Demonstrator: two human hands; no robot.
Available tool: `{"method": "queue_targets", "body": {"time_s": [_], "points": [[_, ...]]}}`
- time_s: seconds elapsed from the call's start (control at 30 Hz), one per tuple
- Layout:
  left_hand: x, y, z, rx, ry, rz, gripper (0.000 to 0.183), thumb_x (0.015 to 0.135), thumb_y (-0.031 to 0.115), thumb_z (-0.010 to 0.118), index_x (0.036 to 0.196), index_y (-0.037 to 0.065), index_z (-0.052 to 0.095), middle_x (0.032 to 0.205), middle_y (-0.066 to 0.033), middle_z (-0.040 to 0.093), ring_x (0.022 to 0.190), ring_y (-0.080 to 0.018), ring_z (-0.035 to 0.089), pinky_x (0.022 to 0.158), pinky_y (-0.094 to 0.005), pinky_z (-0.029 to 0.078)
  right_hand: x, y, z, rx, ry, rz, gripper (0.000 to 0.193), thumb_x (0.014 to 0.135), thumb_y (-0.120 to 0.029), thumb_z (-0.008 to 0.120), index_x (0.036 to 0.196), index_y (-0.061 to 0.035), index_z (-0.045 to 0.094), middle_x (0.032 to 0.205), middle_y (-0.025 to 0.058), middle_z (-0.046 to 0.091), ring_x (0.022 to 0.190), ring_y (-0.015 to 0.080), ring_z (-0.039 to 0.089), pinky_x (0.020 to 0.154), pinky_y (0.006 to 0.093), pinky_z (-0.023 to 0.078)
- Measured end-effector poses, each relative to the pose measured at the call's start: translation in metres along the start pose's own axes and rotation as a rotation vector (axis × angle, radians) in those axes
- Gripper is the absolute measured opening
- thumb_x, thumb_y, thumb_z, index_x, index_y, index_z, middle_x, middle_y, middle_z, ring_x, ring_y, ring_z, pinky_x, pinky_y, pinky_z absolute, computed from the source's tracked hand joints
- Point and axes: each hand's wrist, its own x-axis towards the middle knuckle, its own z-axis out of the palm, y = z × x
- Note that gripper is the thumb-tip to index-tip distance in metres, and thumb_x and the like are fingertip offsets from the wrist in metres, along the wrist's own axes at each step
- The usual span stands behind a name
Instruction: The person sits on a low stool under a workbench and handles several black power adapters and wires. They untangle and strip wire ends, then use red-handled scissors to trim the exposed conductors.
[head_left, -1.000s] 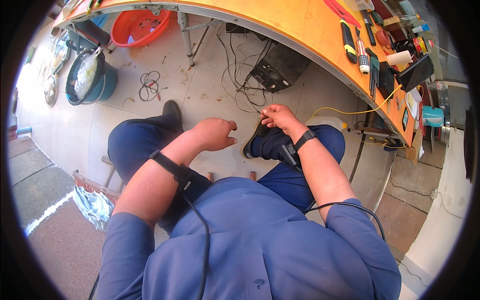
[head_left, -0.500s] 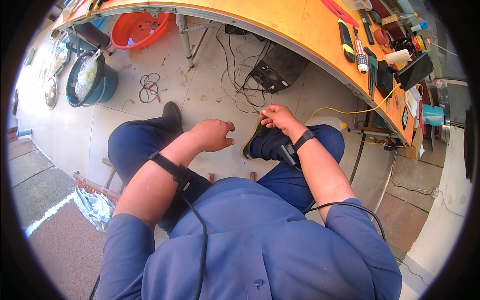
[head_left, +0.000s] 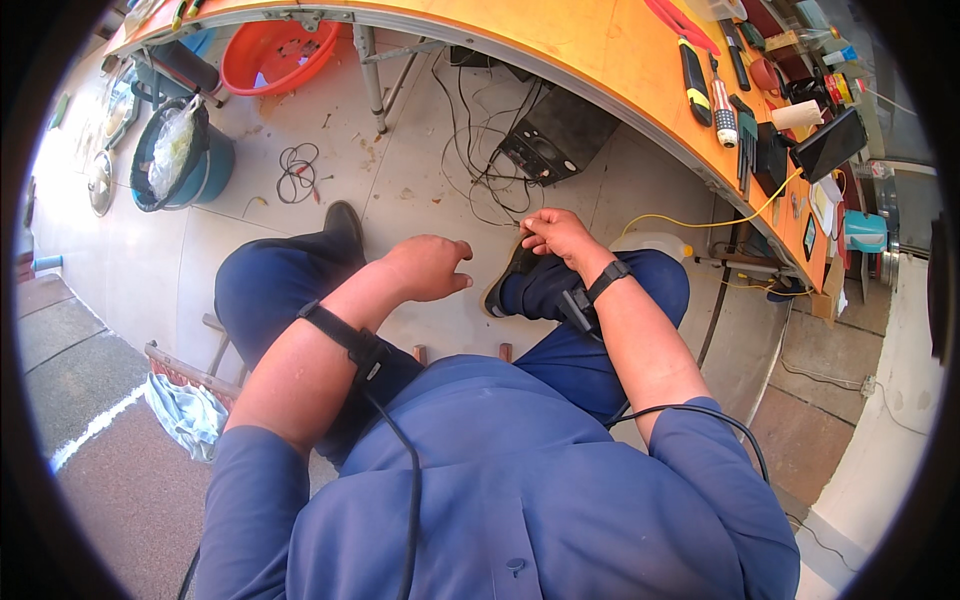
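Note:
Over the floor between my knees, my left hand [head_left: 432, 268] hangs with its back up; thumb and forefinger stand apart with nothing visible between them. Its other fingers are hidden underneath. To the right, my right hand [head_left: 560, 238] is raised above my shoe [head_left: 518, 272], thumb and fingertips pinched together. Whatever lies in that pinch, if anything, is too small to make out. The two hands do not touch. A black strap [head_left: 340, 335] circles my left forearm, and another strap [head_left: 608, 280] with a small dark device circles my right wrist.
The orange workbench [head_left: 560, 45] curves across the far side, with a box cutter [head_left: 694, 85] and a screwdriver [head_left: 722, 115] on it. Beneath stand a black box [head_left: 560, 135] with tangled cables and a red basin [head_left: 280, 60]. A lined blue bucket [head_left: 215, 165] stands left.

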Motion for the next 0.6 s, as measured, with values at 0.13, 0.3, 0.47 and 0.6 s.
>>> {"method": "queue_targets", "body": {"time_s": [0.13, 0.3, 0.47, 0.6], "points": [[0.0001, 0.0, 0.0006, -0.002, 0.003, 0.004, 0.047, 0.09, 0.035, 0.064, 0.127, 0.005, 0.059, 0.111, -0.018, 0.069, 0.108, -0.0354, 0.064, 0.093, -0.0434, 0.051, 0.0001, 0.0003, -0.0002, -0.001, -0.002, 0.0, 0.019, 0.101, -0.023, 0.057, 0.106, -0.0079, 0.066, 0.102, 0.0007, 0.068, 0.085, 0.0104, 0.066, 0.07, 0.0245, 0.052], [0.0005, -0.002, 0.0042, -0.003, 0.058, 0.029, 0.046, 0.089, 0.032, 0.064, 0.125, 0.005, 0.061, 0.102, -0.0192, 0.07, 0.101, -0.0366, 0.065, 0.09, -0.0439, 0.051, 0.0, 0.0013, 0.0004, 0.022, 0.013, -0.014, 0.019, 0.099, -0.022, 0.059, 0.105, -0.0055, 0.066, 0.1, 0.0015, 0.068, 0.081, 0.0117, 0.067, 0.066, 0.0246, 0.051], [0.002, -0.0052, 0.0078, -0.012, 0.095, 0.048, 0.045, 0.088, 0.031, 0.064, 0.123, 0.004, 0.061, 0.096, -0.0197, 0.071, 0.097, -0.0373, 0.066, 0.087, -0.0443, 0.051, -0.0006, 0.0012, 0.001, 0.02, 0.023, -0.019, 0.02, 0.098, -0.022, 0.06, 0.105, -0.0044, 0.066, 0.1, 0.0019, 0.068, 0.08, 0.0124, 0.067, 0.065, 0.0248, 0.051], [0.0011, -0.0038, 0.0066, -0.016, 0.098, 0.05, 0.044, 0.088, 0.031, 0.064, 0.123, 0.005, 0.061, 0.095, -0.0192, 0.071, 0.096, -0.0373, 0.066, 0.087, -0.0442, 0.052, -0.0005, -0.0001, 0.0006, 0.001, 0.008, 0.0, 0.019, 0.1, -0.023, 0.057, 0.107, -0.0066, 0.066, 0.102, 0.001, 0.068, 0.085, 0.0115, 0.066, 0.069, 0.0251, 0.052]]}}
